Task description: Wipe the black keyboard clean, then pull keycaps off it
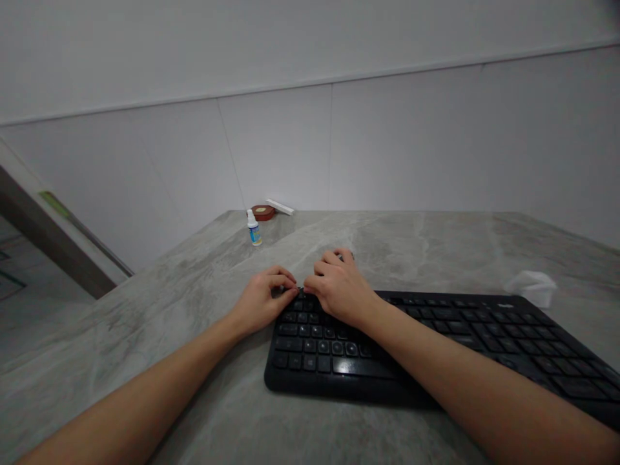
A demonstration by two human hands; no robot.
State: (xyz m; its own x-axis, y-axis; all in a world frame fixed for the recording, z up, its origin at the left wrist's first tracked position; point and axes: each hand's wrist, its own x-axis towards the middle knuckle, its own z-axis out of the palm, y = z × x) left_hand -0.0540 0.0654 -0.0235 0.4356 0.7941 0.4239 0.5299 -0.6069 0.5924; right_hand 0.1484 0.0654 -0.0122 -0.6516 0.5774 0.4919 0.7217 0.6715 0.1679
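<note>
At the upper left corner of a black keyboard (356, 367), the left hand (264, 299) is placed with thumb and forefinger drawn close together, their tips brought to the keyboard's back edge. Its grip is narrowed almost fully, but whether anything is pinched in it cannot be told. The right hand (339, 284) is set just beside it, over the upper keys, with its thumb and forefinger tips directed at the same corner. A small dark part is seen between the two sets of fingertips, too small to be made out. The right hand's other fingers are curled, and a dark item (345, 257) is partly shown beneath them; whether it is grasped cannot be told.

The keyboard is laid flat on the grey marbled bench (411, 248), partly covered by the right forearm. Farther back, a white-capped bottle (254, 234) is stood upright; its contents are hidden. Behind it are seen a reddish-brown case (263, 212) and a white bar (281, 207). Crumpled white tissue (537, 289) is left near the keyboard's far right corner.
</note>
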